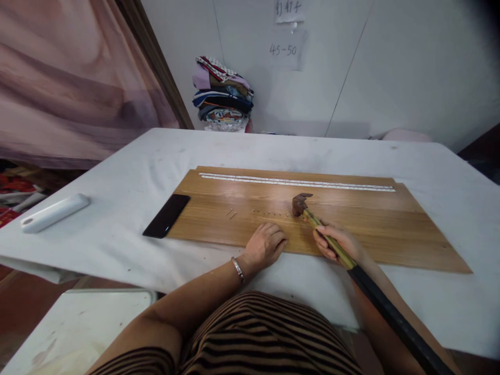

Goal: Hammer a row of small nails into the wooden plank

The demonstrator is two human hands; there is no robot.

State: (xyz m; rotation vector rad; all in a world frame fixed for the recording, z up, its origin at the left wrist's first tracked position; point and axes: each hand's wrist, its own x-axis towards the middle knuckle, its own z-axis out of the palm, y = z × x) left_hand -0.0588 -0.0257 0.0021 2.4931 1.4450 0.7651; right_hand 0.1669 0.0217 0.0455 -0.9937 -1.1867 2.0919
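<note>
My right hand is closed around the wooden part of a claw hammer. Its rusty head hangs over the middle of a brown wooden board, and the black grip runs back past my forearm. My left hand rests on the board's front edge with fingers curled in; whatever lies under them is hidden. A row of small nails stands in the board between my left hand and the hammer head. Two loose nails lie on the wood to the left of that row.
Two white measuring strips run along the board's far side. A black phone lies over the board's left edge. On the white-covered table sits a white elongated object. Folded clothes are stacked by the wall.
</note>
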